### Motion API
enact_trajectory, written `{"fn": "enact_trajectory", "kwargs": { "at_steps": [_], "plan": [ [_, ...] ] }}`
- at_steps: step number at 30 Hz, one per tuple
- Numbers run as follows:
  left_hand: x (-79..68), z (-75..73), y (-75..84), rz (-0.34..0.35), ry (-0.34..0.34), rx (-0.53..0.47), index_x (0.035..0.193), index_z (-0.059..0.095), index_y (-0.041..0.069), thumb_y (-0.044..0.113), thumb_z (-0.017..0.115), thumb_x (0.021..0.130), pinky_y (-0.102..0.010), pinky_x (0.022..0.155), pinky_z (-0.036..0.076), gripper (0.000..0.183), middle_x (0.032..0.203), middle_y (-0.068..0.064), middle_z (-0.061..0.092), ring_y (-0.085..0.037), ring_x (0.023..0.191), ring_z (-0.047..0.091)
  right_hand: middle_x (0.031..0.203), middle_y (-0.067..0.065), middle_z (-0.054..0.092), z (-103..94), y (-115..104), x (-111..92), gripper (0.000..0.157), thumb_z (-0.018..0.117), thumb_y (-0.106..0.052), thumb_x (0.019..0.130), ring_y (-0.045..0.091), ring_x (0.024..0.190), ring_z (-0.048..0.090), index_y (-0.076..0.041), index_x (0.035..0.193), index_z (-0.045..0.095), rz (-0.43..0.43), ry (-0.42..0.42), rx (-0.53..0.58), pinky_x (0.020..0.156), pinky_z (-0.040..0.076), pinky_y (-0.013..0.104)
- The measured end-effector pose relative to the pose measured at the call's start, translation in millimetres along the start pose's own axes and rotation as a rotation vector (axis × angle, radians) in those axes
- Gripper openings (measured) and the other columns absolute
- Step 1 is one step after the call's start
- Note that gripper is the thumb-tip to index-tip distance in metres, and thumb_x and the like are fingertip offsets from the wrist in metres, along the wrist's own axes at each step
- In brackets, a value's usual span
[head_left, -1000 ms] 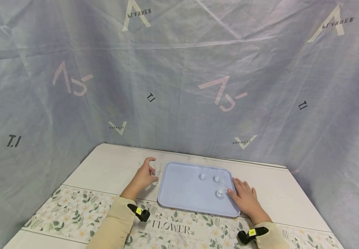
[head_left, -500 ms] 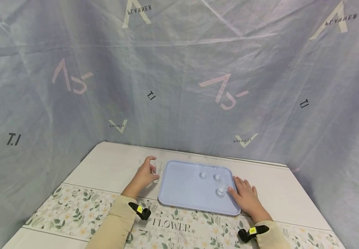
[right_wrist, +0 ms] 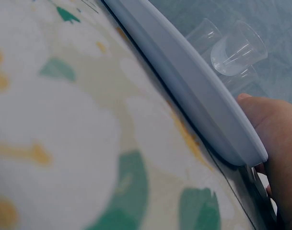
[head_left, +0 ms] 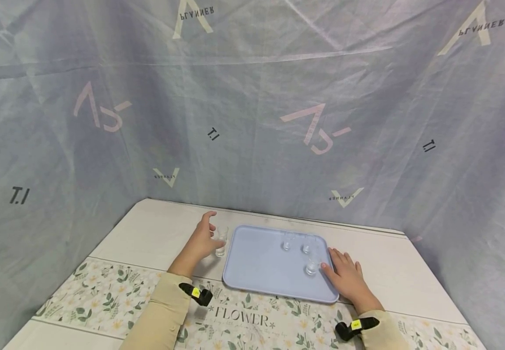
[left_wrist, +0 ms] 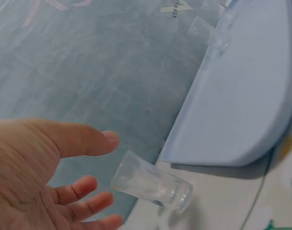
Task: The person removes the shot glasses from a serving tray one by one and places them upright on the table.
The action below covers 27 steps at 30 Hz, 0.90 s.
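Observation:
A clear shot glass (left_wrist: 153, 182) stands on the table just left of the pale blue tray (head_left: 257, 262). Beside it is my left hand (head_left: 201, 239), thumb and fingers spread; in the left wrist view a gap shows between them and the glass. My right hand (head_left: 348, 278) lies along the tray's right edge, fingers straight and flat, thumb over the rim. Three more clear glasses stand on the tray's right part: a front glass (head_left: 311, 266) close to my right thumb, a back left glass (head_left: 287, 241) and a back right glass (head_left: 307, 244).
The white table (head_left: 147, 233) carries a floral band (head_left: 103, 296) with the word FLOWER along its front. A grey-blue printed curtain (head_left: 252, 121) encloses the back and both sides. Black straps with small devices sit on both beige sleeves.
My left hand has loosened from around the glass, its fingers now spread farther back and up. The right hand, the tray and the glasses on it keep their places.

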<state>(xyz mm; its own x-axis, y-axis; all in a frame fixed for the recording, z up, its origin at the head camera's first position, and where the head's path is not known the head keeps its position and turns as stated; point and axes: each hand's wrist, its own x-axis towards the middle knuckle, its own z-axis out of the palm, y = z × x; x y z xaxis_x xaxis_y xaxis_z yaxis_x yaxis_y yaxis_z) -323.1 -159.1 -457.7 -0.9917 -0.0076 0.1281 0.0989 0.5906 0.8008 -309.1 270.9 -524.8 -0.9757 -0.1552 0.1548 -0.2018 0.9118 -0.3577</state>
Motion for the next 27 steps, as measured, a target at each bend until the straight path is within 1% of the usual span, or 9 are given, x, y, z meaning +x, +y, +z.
{"fn": "enact_trajectory", "kwargs": {
  "at_steps": [7,12,15,19,23,27],
  "plan": [
    [-1.4,-4.4,14.8,0.050,0.010,-0.018,0.156,0.021,0.010,0.005,0.079,0.086,-0.055,0.096,0.048,0.091,0.126,-0.021,0.047,-0.041,0.123,0.051,0.157,0.029,0.033,1.6,2.0,-0.7,0.074,0.042,-0.051,0.105,0.057,0.145,0.019,0.002,0.155,0.032,-0.001,0.012,0.001,0.112,0.006,0.076],
    [-1.7,3.1,22.2,0.088,0.021,-0.059,0.156,0.023,0.011,0.005,0.079,0.086,-0.054,0.098,0.047,0.089,0.127,-0.019,0.048,-0.039,0.125,0.049,0.157,0.028,0.033,3.4,-0.1,-0.8,0.073,0.043,-0.051,0.105,0.056,0.145,0.018,0.001,0.155,0.032,-0.001,0.008,0.011,0.113,0.005,0.075],
    [-0.9,13.4,30.0,0.112,0.043,-0.100,0.154,0.027,0.013,0.005,0.079,0.086,-0.054,0.098,0.047,0.086,0.128,-0.018,0.050,-0.037,0.125,0.048,0.158,0.028,0.033,3.8,0.2,-1.1,0.074,0.042,-0.052,0.105,0.056,0.145,0.018,0.001,0.156,0.032,0.003,0.004,0.007,0.113,0.005,0.075],
    [3.0,33.6,42.5,0.138,0.053,-0.151,0.152,0.031,0.016,0.007,0.080,0.086,-0.053,0.100,0.047,0.083,0.129,-0.015,0.052,-0.034,0.126,0.049,0.157,0.028,0.034,2.5,2.4,-2.1,0.074,0.042,-0.052,0.105,0.056,0.145,0.019,0.001,0.155,0.033,0.003,0.018,-0.001,0.112,0.006,0.076],
    [7.4,54.9,51.6,0.162,0.046,-0.186,0.151,0.033,0.015,0.008,0.080,0.085,-0.051,0.101,0.047,0.081,0.127,-0.014,0.053,-0.033,0.124,0.051,0.158,0.028,0.033,1.4,2.2,-1.9,0.074,0.043,-0.051,0.105,0.056,0.145,0.018,0.001,0.156,0.032,0.003,0.017,0.007,0.113,0.006,0.075],
    [11.4,74.8,56.3,0.176,0.037,-0.216,0.150,0.035,0.013,0.007,0.080,0.084,-0.050,0.101,0.046,0.080,0.124,-0.015,0.053,-0.033,0.122,0.051,0.158,0.028,0.033,1.1,0.5,-0.7,0.074,0.043,-0.052,0.105,0.056,0.145,0.018,0.001,0.156,0.033,-0.003,0.019,0.015,0.113,0.005,0.075]
  ]
}}
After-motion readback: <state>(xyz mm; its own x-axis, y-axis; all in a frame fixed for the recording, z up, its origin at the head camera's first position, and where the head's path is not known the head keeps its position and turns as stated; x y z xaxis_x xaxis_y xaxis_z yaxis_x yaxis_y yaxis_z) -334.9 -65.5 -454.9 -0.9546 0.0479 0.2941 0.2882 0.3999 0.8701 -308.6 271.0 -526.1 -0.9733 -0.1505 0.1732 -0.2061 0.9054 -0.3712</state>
